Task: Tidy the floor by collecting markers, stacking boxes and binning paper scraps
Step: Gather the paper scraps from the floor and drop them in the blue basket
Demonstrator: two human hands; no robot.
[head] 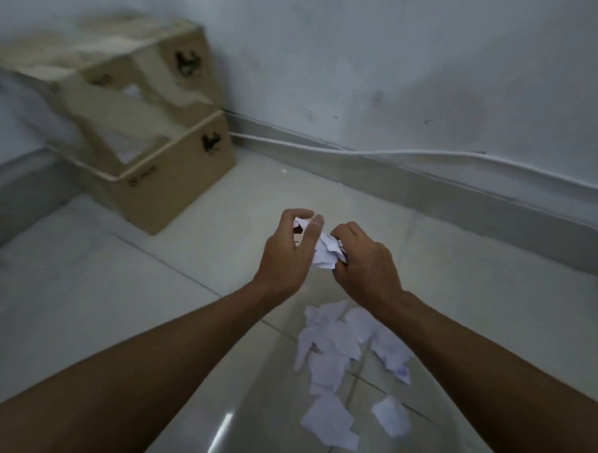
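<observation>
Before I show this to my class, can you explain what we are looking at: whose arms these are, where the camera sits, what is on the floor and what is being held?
There is no machine here. A person wears a wide-angle camera on the head, so you look down along their own two bare arms. The left hand and right hand together hold a crumpled wad of paper above the tiled floor. Below them, torn paper scraps lie scattered on the tiles. In the corner, by the wall, two cardboard boxes are stacked, the upper one sitting tilted. A white cable runs along the skirting. No markers or bin are in view.
</observation>
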